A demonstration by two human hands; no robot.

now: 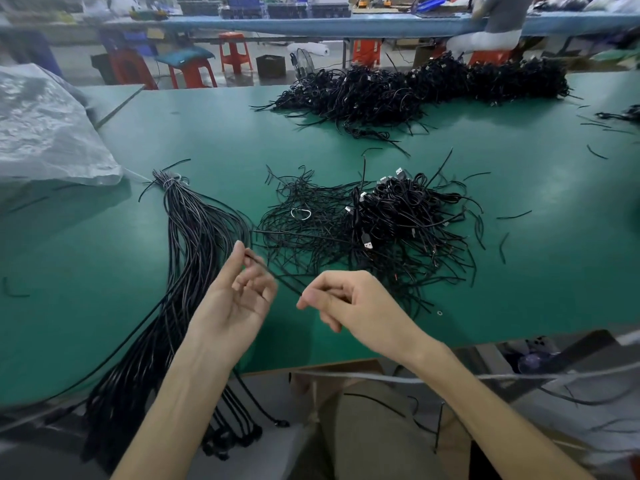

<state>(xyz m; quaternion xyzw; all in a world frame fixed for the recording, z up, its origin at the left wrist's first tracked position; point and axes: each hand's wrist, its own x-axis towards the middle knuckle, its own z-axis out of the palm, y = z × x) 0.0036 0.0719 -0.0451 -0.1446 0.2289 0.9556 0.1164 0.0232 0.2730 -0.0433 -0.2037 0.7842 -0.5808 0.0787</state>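
A thin black cable (277, 273) runs between my two hands above the green table (207, 133). My left hand (235, 299) pinches one part of it between thumb and fingers, palm turned up. My right hand (349, 303) pinches it farther along, fingers curled. To the left lies a long tied bundle of black cables (187, 244) that hangs over the table's front edge. Just beyond my hands sits a loose heap of black USB cables and cut wire pieces (374, 223).
A large pile of black cables (415, 88) lies at the far side of the table. A grey plastic sack (41, 129) sits at the left. Short wire scraps are scattered on the right. A seated person (495, 26) and red stools (235, 50) are behind.
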